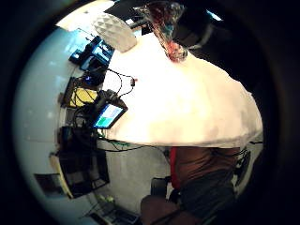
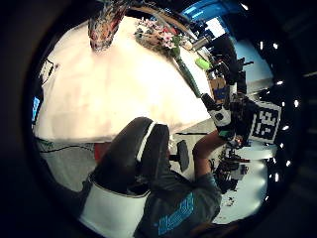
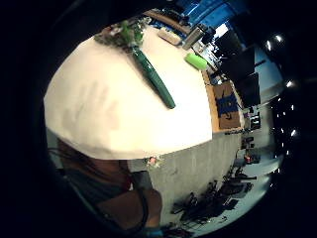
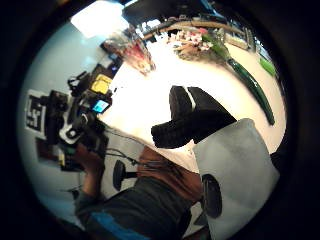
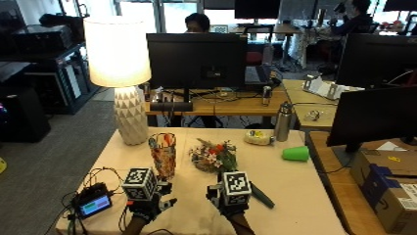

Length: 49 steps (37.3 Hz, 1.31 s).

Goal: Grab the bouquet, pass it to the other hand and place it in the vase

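A person sits at a table covered with a cream cloth [image 5: 293, 196], both black-gloved hands raised over its near edge. The left hand [image 5: 149, 205] is over the near left part of the table, the right hand [image 5: 229, 204] just to its right, and the two are apart. Neither hand touches or holds anything. In the left thumb side palm view the left hand's fingers [image 2: 143, 148] show gently curled around nothing; in the right thumb side palm view the right hand's fingers [image 4: 192, 120] are likewise loosely bent and empty.

The bouquet of small pink, white and red flowers with a long dark green wrapped stem [image 5: 215, 156] lies flat on the cloth near the middle of the table. Its blooms point away from the person, and its stem runs toward the near right, passing beside the right hand. The tall clear glass vase with red and orange patterning [image 5: 163, 154] stands upright just left of the blooms, beyond the left hand.

A white faceted lamp with a lit pale shade [image 5: 124, 73] stands at the far left corner. A steel bottle [image 5: 283, 122] and a green cup on its side [image 5: 296, 153] are at the far right. A small device with a lit screen [image 5: 93, 203] sits at the near left edge.
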Each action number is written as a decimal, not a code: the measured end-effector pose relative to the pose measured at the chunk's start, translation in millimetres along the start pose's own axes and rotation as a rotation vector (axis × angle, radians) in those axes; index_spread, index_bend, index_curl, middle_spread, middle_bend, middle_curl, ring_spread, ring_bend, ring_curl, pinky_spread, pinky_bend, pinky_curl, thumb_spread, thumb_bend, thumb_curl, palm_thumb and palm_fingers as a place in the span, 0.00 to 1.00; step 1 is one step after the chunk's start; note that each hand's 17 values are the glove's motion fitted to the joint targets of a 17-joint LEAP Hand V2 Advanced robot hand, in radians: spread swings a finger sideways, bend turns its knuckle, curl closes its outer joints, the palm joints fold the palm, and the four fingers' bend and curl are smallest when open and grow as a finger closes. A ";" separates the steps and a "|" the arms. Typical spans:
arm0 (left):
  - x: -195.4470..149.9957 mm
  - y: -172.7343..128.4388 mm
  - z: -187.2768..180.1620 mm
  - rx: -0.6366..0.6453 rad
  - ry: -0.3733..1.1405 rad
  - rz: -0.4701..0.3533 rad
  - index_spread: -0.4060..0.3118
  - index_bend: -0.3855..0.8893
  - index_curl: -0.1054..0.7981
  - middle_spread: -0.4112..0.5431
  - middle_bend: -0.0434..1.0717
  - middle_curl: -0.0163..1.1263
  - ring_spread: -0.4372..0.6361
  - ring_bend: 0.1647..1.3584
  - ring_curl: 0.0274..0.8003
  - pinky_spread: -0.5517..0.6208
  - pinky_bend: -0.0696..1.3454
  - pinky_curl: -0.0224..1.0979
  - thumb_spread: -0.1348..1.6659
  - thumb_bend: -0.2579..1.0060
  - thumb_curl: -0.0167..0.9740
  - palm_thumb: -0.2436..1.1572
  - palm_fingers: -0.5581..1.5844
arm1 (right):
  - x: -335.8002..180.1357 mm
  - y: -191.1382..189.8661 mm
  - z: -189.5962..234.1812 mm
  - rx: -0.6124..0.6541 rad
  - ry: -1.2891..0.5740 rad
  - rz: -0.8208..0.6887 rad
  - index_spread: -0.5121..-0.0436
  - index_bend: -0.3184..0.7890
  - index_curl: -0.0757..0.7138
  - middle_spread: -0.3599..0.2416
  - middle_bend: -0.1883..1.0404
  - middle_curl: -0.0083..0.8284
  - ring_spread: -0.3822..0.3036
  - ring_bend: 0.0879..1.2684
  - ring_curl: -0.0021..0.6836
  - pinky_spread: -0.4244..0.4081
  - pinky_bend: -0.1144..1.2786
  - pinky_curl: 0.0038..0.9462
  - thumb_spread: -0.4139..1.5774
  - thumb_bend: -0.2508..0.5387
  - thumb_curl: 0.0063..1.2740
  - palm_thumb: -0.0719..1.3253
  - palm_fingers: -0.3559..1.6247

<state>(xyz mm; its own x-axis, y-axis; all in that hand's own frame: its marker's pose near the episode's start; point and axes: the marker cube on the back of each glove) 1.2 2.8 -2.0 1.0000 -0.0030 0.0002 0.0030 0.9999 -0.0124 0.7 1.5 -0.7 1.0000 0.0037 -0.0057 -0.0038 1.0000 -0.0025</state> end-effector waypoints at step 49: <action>9.8 2.2 -4.1 0.018 0.057 -0.008 0.45 0.41 0.39 0.60 0.20 0.25 0.69 0.37 0.32 0.79 0.40 0.30 0.62 0.18 0.26 0.26 0.41 | 158.9 -30.1 67.2 0.069 -0.083 0.221 0.37 0.38 0.37 0.69 0.33 0.37 0.86 0.21 0.34 0.96 0.40 0.34 0.79 0.36 0.25 0.46 0.29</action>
<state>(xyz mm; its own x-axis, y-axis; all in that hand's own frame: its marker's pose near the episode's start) 11.0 4.8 -6.1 0.9983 -0.0110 -0.0569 0.0113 0.9999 0.0053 160.1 -27.8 65.7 0.9719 0.2201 0.0839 -0.2253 0.9726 0.0576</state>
